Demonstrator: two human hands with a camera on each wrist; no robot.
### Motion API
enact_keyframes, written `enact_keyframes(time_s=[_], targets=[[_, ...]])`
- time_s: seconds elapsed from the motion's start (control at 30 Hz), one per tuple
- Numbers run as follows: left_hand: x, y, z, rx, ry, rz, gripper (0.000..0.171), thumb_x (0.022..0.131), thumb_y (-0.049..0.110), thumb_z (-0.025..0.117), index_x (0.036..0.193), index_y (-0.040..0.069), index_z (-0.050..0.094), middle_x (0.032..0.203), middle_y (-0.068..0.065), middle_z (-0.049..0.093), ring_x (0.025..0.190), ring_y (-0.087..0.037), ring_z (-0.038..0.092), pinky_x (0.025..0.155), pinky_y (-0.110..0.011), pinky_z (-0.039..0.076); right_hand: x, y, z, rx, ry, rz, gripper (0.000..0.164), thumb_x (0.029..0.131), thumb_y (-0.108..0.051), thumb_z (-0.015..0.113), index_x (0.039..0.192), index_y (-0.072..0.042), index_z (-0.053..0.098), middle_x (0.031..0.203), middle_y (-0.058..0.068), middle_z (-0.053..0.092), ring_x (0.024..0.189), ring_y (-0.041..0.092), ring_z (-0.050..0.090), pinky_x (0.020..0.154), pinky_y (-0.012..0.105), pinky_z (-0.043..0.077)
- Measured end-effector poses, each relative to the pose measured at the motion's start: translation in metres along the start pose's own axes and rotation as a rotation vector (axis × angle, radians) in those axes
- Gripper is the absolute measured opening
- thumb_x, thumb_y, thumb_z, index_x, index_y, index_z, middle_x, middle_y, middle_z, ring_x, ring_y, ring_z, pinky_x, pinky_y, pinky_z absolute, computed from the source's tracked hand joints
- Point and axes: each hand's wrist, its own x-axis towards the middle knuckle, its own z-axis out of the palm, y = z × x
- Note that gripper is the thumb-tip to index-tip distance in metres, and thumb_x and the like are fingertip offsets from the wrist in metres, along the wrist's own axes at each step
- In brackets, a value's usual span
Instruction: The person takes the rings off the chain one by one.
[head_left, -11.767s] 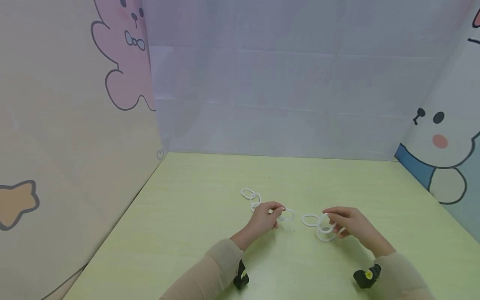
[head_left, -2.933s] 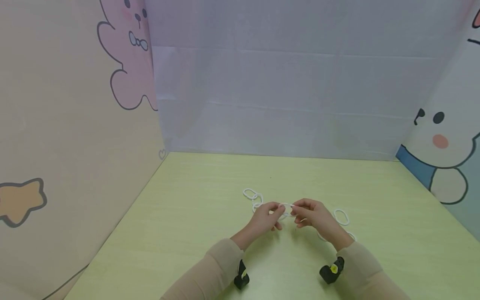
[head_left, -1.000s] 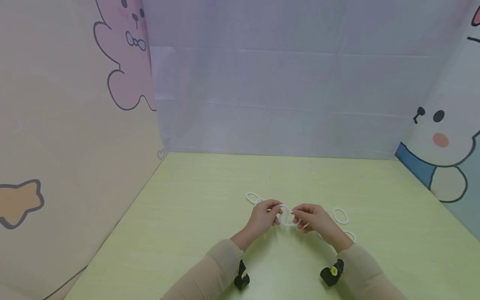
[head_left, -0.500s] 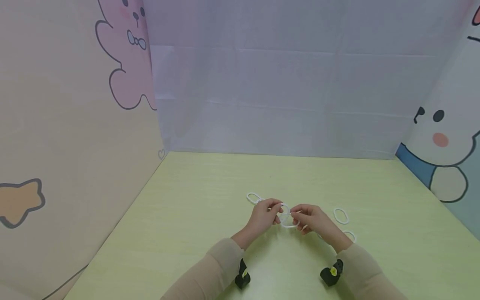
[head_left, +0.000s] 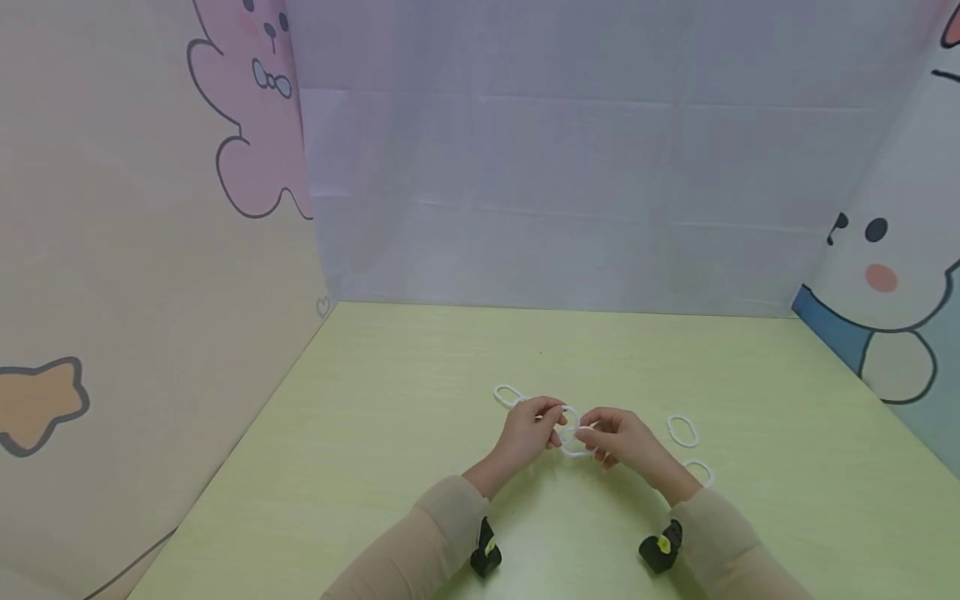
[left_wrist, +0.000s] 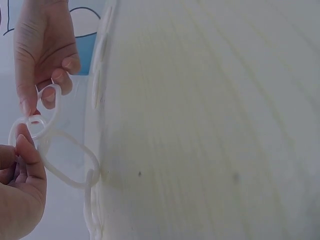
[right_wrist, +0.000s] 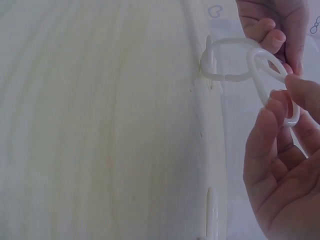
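White oval plastic held links [head_left: 576, 415], at least 2, sit between the hands, raised over the pale yellow-green counter [head_left: 420, 358]. Left hand [head_left: 522, 433], just left of held links: thumb and finger closed in a pinch on 1. Right hand [head_left: 630, 443], just right of them: thumb and forefinger pinching too, other fingers loosely bent. Can't tell if the held links are threaded through each other.

Head view only: 1 white oval link [head_left: 512, 387] behind and left of held links, partly hidden by the left hand. 2 more lie right of them: far loose link [head_left: 682, 417], whole outline visible, and near loose link [head_left: 709, 472], partly covered by the right arm.

Left wrist view adds: hanging white link [left_wrist: 81, 145] below held links, reaching down to a further link [left_wrist: 87, 205] at counter level. Head view hides most of that.
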Motion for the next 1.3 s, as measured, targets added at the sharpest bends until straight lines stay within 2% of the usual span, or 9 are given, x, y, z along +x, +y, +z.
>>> enact_keyframes(time_s=[0.43, 0.63, 0.93, 1.17, 1.3], targets=[[0.0003, 0.0000, 0.0032, -0.003, 0.007, -0.022, 0.018, 0.094, 0.011, 0.053, 0.100, -0.002, 0.064, 0.077, 0.001, 0.059, 0.051, -0.008, 0.053, 0.049, -0.020, 0.045, -0.0008, 0.0006, 0.0011, -0.027, 0.022, 0.003, 0.021, 0.088, -0.020, 0.063, 0.094, -0.001, 0.059, 0.068, 0.005, 0.055, 0.055, 0.016, 0.049, 0.051, 0.030, 0.047], [0.0011, -0.0013, 0.0041, -0.004, 0.009, -0.021, 0.018, 0.094, 0.011, 0.053, 0.101, -0.002, 0.064, 0.076, 0.000, 0.059, 0.050, -0.008, 0.053, 0.049, -0.021, 0.045, 0.0005, 0.0020, 0.0023, -0.032, 0.026, -0.008, 0.017, 0.091, -0.016, 0.059, 0.094, 0.001, 0.059, 0.070, 0.005, 0.055, 0.058, 0.017, 0.051, 0.051, 0.032, 0.047], [0.0018, -0.0025, 0.0028, 0.008, 0.034, -0.027, 0.017, 0.094, 0.010, 0.053, 0.100, -0.002, 0.064, 0.078, -0.004, 0.060, 0.051, -0.008, 0.054, 0.050, -0.022, 0.048, -0.0006, -0.0016, 0.0024, -0.075, 0.046, 0.000, 0.020, 0.089, -0.020, 0.062, 0.093, -0.001, 0.062, 0.075, 0.006, 0.056, 0.067, 0.019, 0.055, 0.055, 0.034, 0.050], [0.0012, -0.0041, 0.0014, 0.010, 0.019, -0.009, 0.021, 0.094, 0.011, 0.053, 0.103, -0.006, 0.062, 0.077, -0.002, 0.060, 0.051, -0.008, 0.054, 0.050, -0.022, 0.047, -0.0021, -0.0025, 0.0020, -0.085, 0.026, -0.008, 0.026, 0.090, -0.022, 0.061, 0.098, 0.002, 0.062, 0.078, 0.005, 0.057, 0.068, 0.019, 0.056, 0.055, 0.034, 0.050], [0.0008, -0.0045, 0.0005, 0.009, 0.020, -0.003, 0.019, 0.094, 0.010, 0.053, 0.102, -0.005, 0.063, 0.077, -0.001, 0.059, 0.051, -0.008, 0.054, 0.050, -0.022, 0.047, -0.0037, -0.0033, 0.0023, -0.073, 0.012, -0.020, 0.027, 0.090, -0.022, 0.061, 0.099, 0.004, 0.061, 0.078, 0.005, 0.057, 0.068, 0.019, 0.055, 0.054, 0.035, 0.050]])
